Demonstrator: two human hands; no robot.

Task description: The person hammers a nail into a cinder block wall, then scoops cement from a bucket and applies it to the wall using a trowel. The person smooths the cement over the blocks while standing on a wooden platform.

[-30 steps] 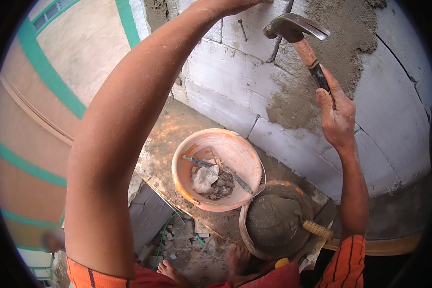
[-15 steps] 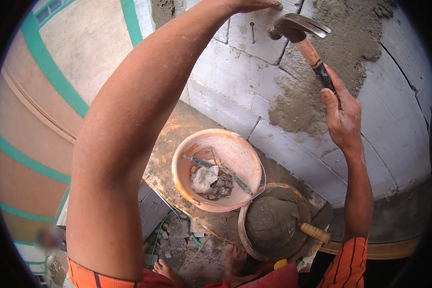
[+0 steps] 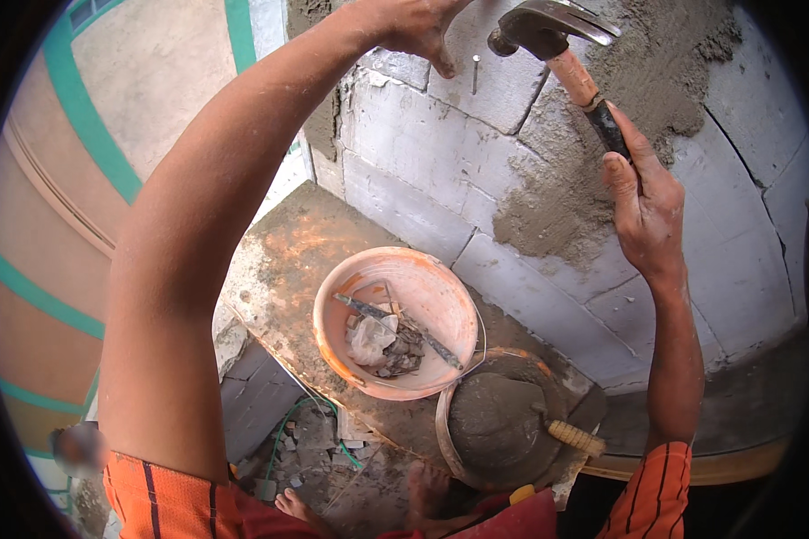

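My left hand (image 3: pixel 422 27) reaches up to the white block wall (image 3: pixel 413 153), thumb and fingers apart, with some fingertips near or beyond the top edge. Just right of its thumb a nail (image 3: pixel 475 74) sticks out of a block. My right hand (image 3: pixel 647 211) grips the black, partly bare handle of a claw hammer (image 3: pixel 548 36), whose head is raised at the right of the nail, apart from it. Grey mortar (image 3: pixel 647 81) coats part of the wall behind the hammer.
On a stained ledge (image 3: pixel 288 251) stand a pink bucket (image 3: pixel 440 310) holding debris and a long tool, and a mortar bucket (image 3: pixel 485 418) with a wrapped handle poking out. Below are rubble (image 3: pixel 315 440) and bare feet. Left is a green-trimmed building (image 3: pixel 135 72), with a blurred person (image 3: pixel 79 449) low down.
My left hand has dropped and shifted left, showing its thumb and spread fingers. The hammer head is slightly higher and further left, still beside the nail.
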